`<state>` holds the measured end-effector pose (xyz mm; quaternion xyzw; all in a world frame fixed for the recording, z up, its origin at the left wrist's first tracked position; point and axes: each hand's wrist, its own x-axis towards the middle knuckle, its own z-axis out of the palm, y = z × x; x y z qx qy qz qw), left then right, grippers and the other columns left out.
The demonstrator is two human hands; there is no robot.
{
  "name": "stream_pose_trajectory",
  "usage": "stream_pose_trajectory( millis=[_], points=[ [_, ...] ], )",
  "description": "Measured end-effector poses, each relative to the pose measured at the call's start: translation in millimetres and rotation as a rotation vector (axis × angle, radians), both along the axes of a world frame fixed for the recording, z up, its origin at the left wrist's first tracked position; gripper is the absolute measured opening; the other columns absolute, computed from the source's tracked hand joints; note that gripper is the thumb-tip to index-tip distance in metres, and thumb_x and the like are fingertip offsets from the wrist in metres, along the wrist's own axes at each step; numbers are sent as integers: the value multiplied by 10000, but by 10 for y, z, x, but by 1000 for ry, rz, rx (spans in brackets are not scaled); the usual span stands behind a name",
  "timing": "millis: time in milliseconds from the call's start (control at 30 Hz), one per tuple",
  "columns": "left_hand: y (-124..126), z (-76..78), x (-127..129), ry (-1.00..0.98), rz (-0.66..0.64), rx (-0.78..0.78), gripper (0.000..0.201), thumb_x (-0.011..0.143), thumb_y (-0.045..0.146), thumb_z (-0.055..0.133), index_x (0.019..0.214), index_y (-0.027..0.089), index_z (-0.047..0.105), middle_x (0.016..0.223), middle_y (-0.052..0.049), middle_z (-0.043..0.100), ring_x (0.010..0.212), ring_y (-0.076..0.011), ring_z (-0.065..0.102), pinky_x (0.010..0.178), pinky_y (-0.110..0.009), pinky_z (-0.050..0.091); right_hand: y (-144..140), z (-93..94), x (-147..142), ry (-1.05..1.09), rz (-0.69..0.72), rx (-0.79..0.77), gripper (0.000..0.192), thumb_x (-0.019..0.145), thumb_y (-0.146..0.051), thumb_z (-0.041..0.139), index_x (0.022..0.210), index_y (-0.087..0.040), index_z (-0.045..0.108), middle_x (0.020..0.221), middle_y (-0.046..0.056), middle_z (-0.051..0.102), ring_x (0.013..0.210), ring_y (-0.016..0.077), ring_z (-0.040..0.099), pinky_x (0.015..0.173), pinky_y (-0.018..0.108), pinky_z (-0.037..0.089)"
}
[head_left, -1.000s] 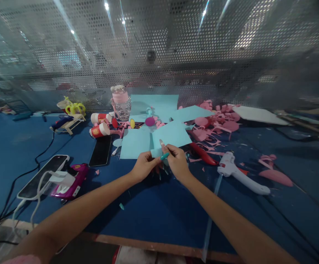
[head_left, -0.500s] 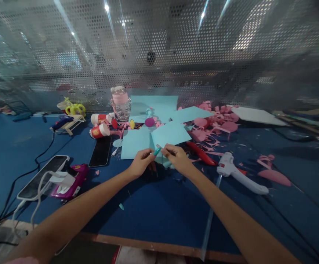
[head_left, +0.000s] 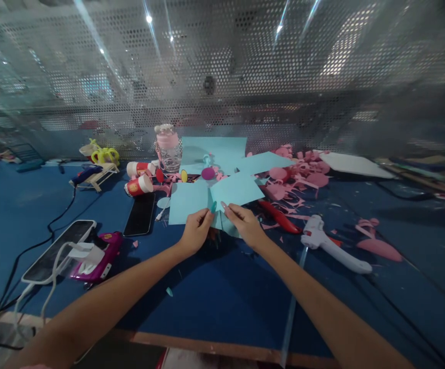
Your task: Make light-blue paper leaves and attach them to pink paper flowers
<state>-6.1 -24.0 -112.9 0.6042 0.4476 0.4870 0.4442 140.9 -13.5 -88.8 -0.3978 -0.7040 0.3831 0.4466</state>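
Note:
My left hand (head_left: 197, 229) is closed in a pinch on a small teal foam piece (head_left: 213, 206), which points up from the fingertips. Just to its right, my right hand (head_left: 244, 221) is also closed, thumb against fingers. What it holds, if anything, I cannot make out. Both hands are near the front edges of the light blue foam sheets; a left sheet (head_left: 189, 202) and a tilted right sheet (head_left: 237, 188) lie behind the fingers. A narrow gap separates the two hands' tips.
A white glue gun (head_left: 335, 248) lies right, beside red-handled scissors (head_left: 281, 218) and pink foam scraps (head_left: 302, 171). Leftward are a black phone (head_left: 140, 215), a white-edged phone (head_left: 59, 251), a purple device (head_left: 103, 259), cables and paper cups (head_left: 140, 185). A bottle (head_left: 168, 148) stands behind.
My hands have drawn slightly apart. The teal piece in my left hand has turned from slanting rightward to nearly upright. The view has shifted a little.

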Motion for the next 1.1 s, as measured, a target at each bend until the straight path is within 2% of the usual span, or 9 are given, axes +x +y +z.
stream_pose_trajectory(
  millis=[133,333,533,633,833,967,1100],
  points=[
    [29,-40,-12,43,6,19,380,820,499,394,639,166,421,472,54,435,417,-90,490,404,-197,351,-13,21,-7,-119,-23,118,365,852,-389,407,558,-190,323,572,-40,301,543,98,307,532,250,261],
    [49,-33,-43,171,50,153,372,836,442,392,592,162,374,509,60,289,479,-60,287,454,-201,241,-2,-7,-17,-218,2,189,351,868,-352,388,564,-191,321,590,-32,330,564,104,352,564,248,288],
    [8,-8,-32,211,98,197,350,842,394,387,577,169,345,499,60,266,484,-68,260,470,-217,218,-25,-21,-31,-176,-15,99,345,883,-382,336,595,-193,334,576,-43,299,537,98,324,533,242,276],
    [21,-1,-45,173,119,178,346,840,399,385,584,169,349,518,57,273,504,-73,267,480,-215,223,-27,-20,-11,-233,3,117,349,868,-389,376,584,-193,327,563,-47,299,529,95,323,527,240,268],
    [109,14,-112,156,-39,160,336,821,422,422,607,165,385,539,58,276,518,-75,254,479,-214,217,8,-54,24,-356,60,168,355,864,-372,403,572,-187,321,564,-44,338,535,91,349,535,237,270],
    [102,12,-117,169,-19,150,343,819,414,431,591,165,374,527,60,262,512,-72,240,467,-212,207,-2,-70,10,-359,99,149,337,875,-375,376,597,-187,343,572,-42,348,543,94,365,534,237,282],
    [54,19,-84,194,-10,149,357,817,418,431,575,162,372,507,62,267,496,-66,246,457,-209,207,-40,-62,32,-320,193,101,334,886,-386,326,628,-189,406,603,-16,422,563,112,408,548,252,332]
  ],
)
